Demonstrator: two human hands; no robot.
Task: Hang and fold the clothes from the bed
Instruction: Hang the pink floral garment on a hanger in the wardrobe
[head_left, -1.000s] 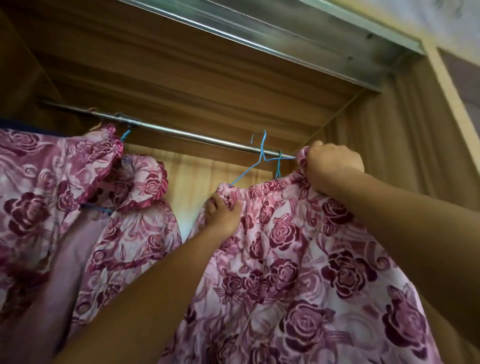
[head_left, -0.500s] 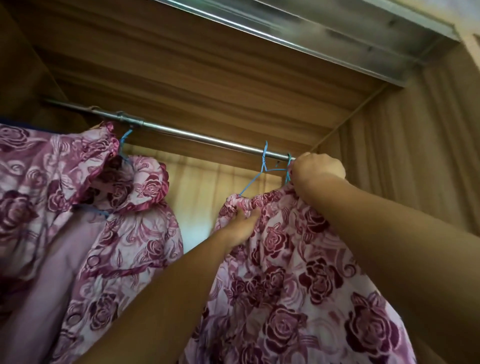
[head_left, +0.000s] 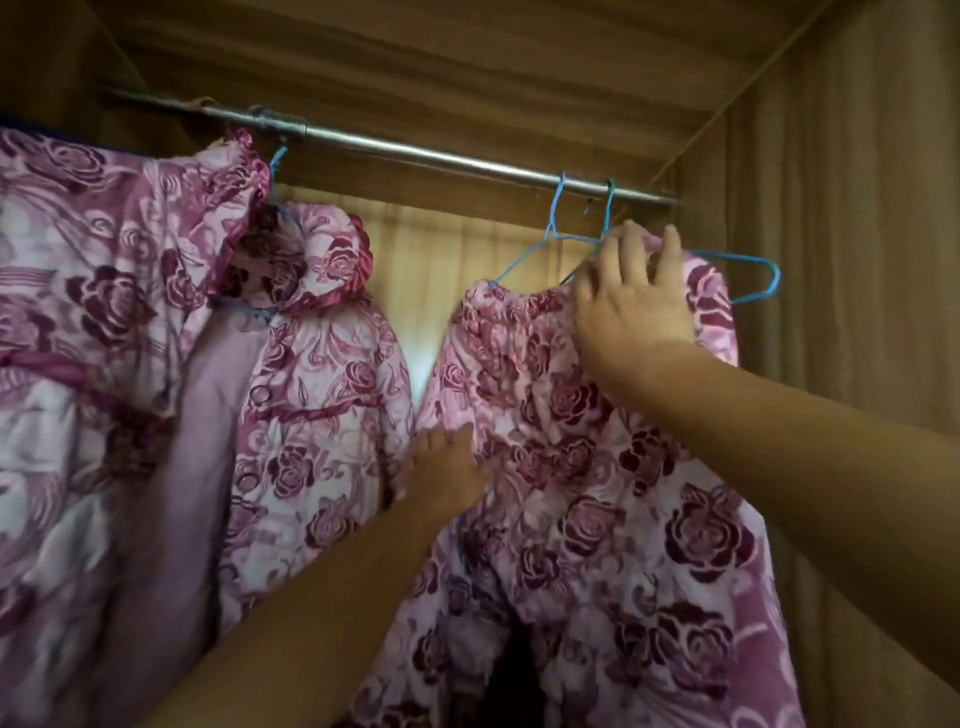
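Found a rose-print garment (head_left: 597, 519) hung at the right end of the rail (head_left: 415, 151), draped on a blue hanger (head_left: 775, 275), with two blue hooks (head_left: 560, 195) over the bar there. Noted the hanger's right shoulder poking bare past the cloth, near the wardrobe wall (head_left: 857, 260). Found a matching jacket (head_left: 322, 405) hung toward the left end of the rail, just beside the garment lower down. Judged the hanging of this piece all but done, with only squaring on the wire and smoothing left. Saw no bed and no folded pile, so could not tell how much was left to hang or fold.

Found the right hand (head_left: 628, 306) open, fingers spread and nearly straight, laid flat over the garment's top edge, fingertips reaching over it by the hooks. Gripped nothing, by the look of it. Found the left hand (head_left: 447, 467) lower, at the garment's left edge, in the gap beside the jacket, touching the cloth. Could not tell whether pinching the edge or merely pressing: fingers blurred and partly tucked against the fabric.
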